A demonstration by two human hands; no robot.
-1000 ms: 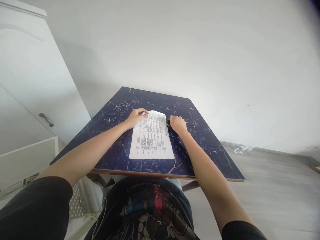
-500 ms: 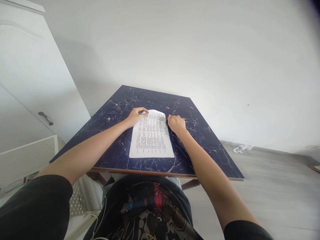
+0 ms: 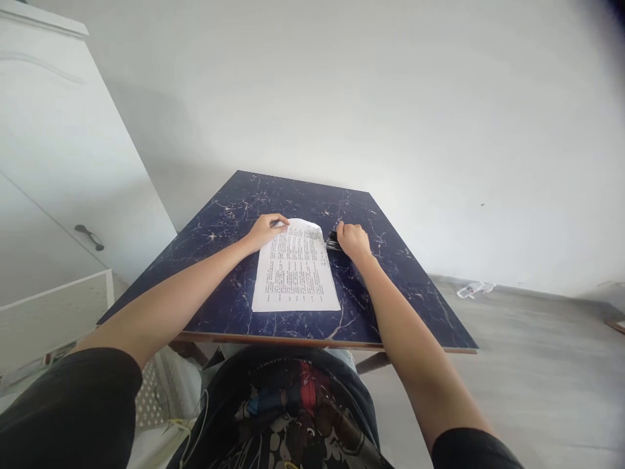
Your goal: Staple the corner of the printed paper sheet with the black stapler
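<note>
Printed paper [image 3: 296,273] lies on a dark blue marbled table [image 3: 224,293], its upper right edge slightly curled and shaded. My left hand [image 3: 266,231] is closed at the paper's upper left corner, thumb and fingers pinching it. On the other side, my right hand [image 3: 354,241] is wrapped round a black object that looks like a stapler [image 3: 333,241]. The front end of the stapler sticks out toward the paper's right edge; most of its body is hidden by the hand. Whether it touches the paper I cannot tell.
A white cabinet [image 3: 58,150] with a dark handle [image 3: 89,237] stands at the left. Behind the table rises a pale wall [image 3: 342,85]. Crumpled clear plastic [image 3: 475,289] lies on the grey floor at the right. A white-framed panel [image 3: 53,312] is at the lower left.
My right hand has shifted a little to the right, drawing the stapler away from the paper's edge so more of it shows. My left hand stays on the paper.
</note>
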